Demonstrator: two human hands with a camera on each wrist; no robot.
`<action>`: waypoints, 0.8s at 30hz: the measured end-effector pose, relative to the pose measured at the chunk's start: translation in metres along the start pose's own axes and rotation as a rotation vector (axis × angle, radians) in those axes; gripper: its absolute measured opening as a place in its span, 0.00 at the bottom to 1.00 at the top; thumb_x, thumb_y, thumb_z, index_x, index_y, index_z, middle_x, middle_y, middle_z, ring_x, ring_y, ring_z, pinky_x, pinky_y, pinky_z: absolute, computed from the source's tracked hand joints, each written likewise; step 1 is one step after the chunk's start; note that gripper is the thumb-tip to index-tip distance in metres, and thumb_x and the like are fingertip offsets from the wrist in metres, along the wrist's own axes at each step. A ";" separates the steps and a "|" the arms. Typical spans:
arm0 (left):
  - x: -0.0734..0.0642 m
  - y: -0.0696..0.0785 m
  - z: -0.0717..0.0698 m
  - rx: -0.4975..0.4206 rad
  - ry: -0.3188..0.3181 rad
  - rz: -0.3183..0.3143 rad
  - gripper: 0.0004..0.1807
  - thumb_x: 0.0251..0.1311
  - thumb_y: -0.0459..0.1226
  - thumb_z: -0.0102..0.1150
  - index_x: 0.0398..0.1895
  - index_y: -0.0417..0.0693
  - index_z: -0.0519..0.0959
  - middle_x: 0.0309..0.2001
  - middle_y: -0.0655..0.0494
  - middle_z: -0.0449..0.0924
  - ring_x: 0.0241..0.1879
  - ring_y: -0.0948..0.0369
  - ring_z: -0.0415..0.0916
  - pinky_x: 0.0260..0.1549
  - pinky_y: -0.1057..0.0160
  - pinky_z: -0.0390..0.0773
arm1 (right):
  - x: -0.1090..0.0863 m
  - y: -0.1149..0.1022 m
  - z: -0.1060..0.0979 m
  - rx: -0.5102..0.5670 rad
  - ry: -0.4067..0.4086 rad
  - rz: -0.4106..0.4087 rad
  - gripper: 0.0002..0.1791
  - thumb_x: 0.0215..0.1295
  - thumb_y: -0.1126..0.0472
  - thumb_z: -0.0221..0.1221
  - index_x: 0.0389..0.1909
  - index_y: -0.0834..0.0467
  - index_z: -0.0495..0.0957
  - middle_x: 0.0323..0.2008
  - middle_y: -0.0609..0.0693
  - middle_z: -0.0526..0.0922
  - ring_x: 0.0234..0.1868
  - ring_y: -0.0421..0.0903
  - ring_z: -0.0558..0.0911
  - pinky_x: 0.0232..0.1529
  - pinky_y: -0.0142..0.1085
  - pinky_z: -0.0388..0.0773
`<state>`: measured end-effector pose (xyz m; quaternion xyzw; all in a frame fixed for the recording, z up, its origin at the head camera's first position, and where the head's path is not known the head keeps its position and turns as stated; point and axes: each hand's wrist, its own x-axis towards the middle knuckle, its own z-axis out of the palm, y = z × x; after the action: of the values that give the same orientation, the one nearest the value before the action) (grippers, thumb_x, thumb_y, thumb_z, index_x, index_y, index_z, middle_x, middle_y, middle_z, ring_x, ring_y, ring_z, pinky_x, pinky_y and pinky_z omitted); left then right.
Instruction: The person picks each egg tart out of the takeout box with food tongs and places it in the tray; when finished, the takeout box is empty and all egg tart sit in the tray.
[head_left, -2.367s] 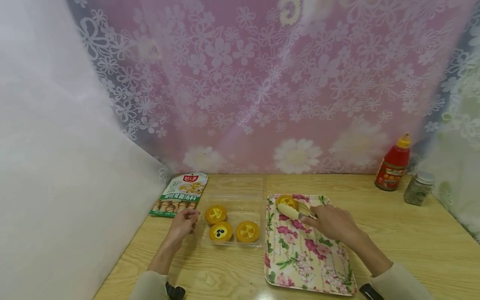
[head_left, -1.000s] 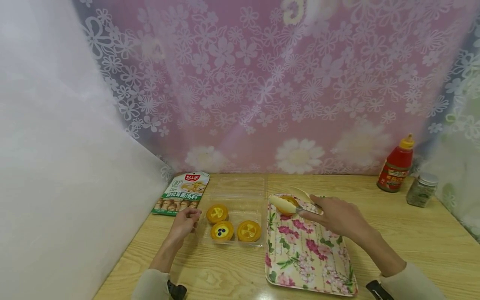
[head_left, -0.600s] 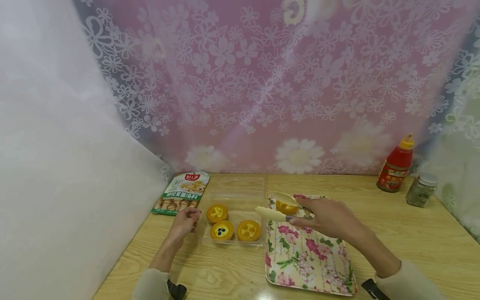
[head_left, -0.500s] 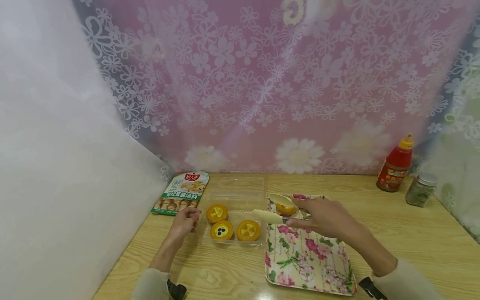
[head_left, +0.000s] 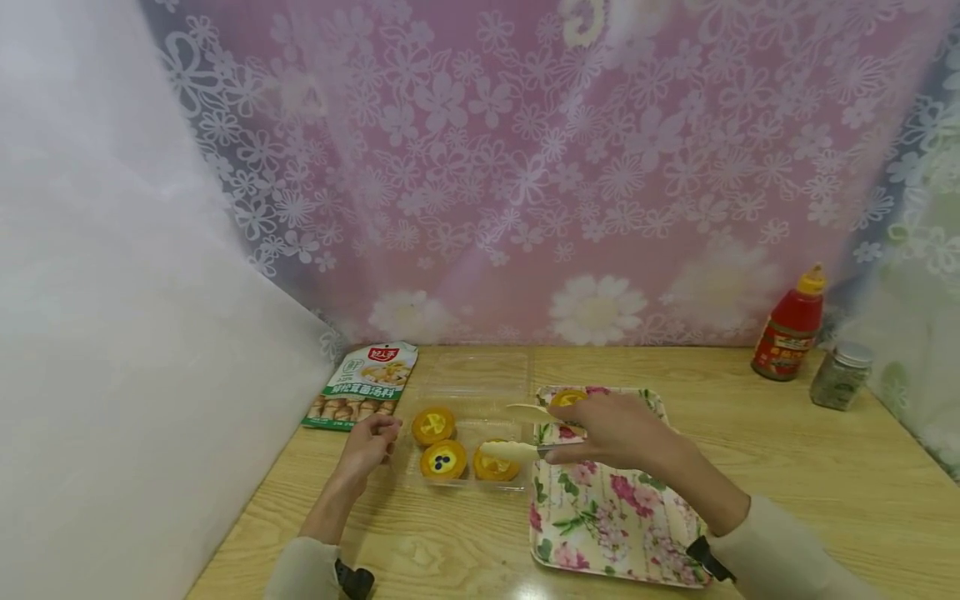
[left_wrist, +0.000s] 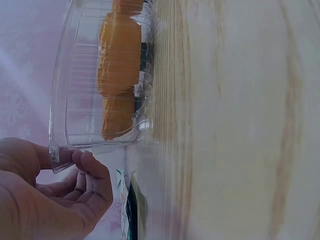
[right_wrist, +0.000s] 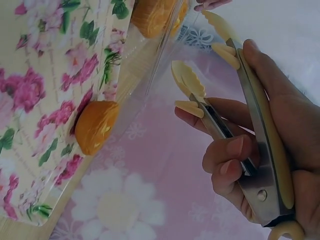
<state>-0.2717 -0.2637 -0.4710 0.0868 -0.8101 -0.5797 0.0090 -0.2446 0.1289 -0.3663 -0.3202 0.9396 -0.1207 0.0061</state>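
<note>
My left hand (head_left: 365,450) pinches the left rim of a clear plastic container (left_wrist: 75,100) between thumb and fingers. Inside it sit three tarts: a yellow-topped tart (head_left: 433,426) at the back left, a blueberry-topped tart (head_left: 442,461) in front, and another yellow-topped tart (head_left: 491,472) at the right. My right hand (head_left: 618,433) grips metal tongs (right_wrist: 255,115) with cream tips, their arms spread and nothing between them. The lower tip overlaps the right tart in the head view. A fourth tart (right_wrist: 97,127) lies at the far left corner of the floral tray (head_left: 592,550), partly behind my right hand.
The container's clear lid (head_left: 476,375) lies folded back behind it. A green and white food packet (head_left: 363,386) lies to the left. At the back right stand a red sauce bottle (head_left: 789,333) and a glass spice jar (head_left: 842,377). A floral curtain (head_left: 487,208) hangs behind the table.
The tongs have opened and released the tart on the tray. My right hand has then carried them left and nearer, over the container's right side. My left hand has stayed at the rim.
</note>
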 end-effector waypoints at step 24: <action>-0.001 0.000 -0.001 0.009 -0.006 0.019 0.14 0.80 0.34 0.51 0.58 0.32 0.75 0.48 0.41 0.79 0.32 0.56 0.71 0.30 0.58 0.74 | 0.024 -0.030 0.015 -0.155 -0.051 -0.054 0.27 0.60 0.42 0.72 0.57 0.51 0.87 0.30 0.43 0.87 0.23 0.37 0.77 0.21 0.32 0.68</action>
<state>-0.2703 -0.2640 -0.4703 0.0774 -0.8134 -0.5764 0.0114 -0.2445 0.0879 -0.3726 -0.3481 0.9366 -0.0397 0.0021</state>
